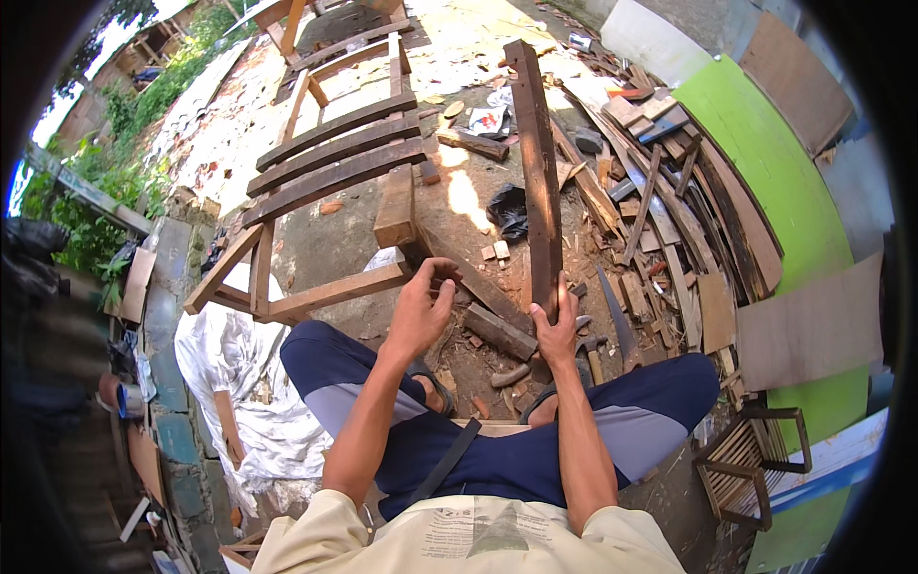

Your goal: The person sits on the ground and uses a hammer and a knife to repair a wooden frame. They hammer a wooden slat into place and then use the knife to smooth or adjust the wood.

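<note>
The right hand (556, 330) is clamped around the near end of a long dark beam (538, 172), which lies between the wooden frame (335, 290) and the wood scraps (646, 203). The left hand (424, 304) is near the frame, fingers half bent, thumb apart.

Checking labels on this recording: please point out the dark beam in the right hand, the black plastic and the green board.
Dark beam (540, 172): head view, middle of its length.
Black plastic (509, 211): head view, crumpled middle.
Green board (776, 182): head view, upper part of its face.
</note>
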`<state>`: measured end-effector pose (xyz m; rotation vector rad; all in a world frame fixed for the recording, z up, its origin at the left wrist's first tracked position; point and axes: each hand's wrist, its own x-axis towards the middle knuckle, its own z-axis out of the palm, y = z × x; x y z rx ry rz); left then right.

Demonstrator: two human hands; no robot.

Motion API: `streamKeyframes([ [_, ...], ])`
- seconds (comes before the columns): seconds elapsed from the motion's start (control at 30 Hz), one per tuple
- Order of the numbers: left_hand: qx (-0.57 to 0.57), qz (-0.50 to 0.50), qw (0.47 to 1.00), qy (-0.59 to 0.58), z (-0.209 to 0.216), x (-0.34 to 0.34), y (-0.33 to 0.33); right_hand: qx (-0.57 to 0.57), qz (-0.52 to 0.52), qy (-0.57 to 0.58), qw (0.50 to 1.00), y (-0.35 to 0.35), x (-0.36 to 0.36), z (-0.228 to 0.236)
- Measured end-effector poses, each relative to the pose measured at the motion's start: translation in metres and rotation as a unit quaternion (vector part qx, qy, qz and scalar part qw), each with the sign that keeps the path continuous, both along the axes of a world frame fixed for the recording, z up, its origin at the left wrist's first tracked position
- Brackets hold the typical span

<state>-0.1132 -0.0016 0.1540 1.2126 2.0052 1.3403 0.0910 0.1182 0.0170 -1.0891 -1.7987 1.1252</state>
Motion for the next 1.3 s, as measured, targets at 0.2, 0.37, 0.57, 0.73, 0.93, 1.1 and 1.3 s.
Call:
streamKeyframes([
  [0.2, 0.043, 0.114, 0.992, 0.011, 0.016, -0.079, -0.039, 0.219, 0.002, -0.119, 0.968, 0.044, -0.040, 0.069],
  [0.37, 0.037, 0.140, 0.987, 0.067, 0.033, -0.135, -0.053, 0.358, 0.034, -0.238, 0.902, 0.076, -0.114, 0.146],
  [0.57, -0.014, 0.126, 0.991, 0.046, 0.044, -0.216, -0.054, 0.273, 0.122, -0.268, 0.916, 0.135, -0.217, 0.187],
  [0.73, -0.028, 0.185, 0.981, 0.051, -0.014, -0.323, -0.040, 0.244, 0.198, -0.248, 0.916, 0.174, -0.327, 0.166],
  [0.93, -0.078, 0.281, 0.941, 0.173, -0.090, -0.490, 0.023, 0.309, 0.261, -0.309, 0.861, 0.231, -0.496, 0.120],
  [1.1, -0.198, 0.351, 0.876, 0.267, -0.135, -0.588, 0.067, 0.366, 0.306, -0.340, 0.810, 0.269, -0.608, 0.082],
  [1.3, -0.325, 0.272, 0.828, 0.368, -0.170, -0.632, 0.086, 0.374, 0.376, -0.324, 0.784, 0.322, -0.696, 0.056],
])
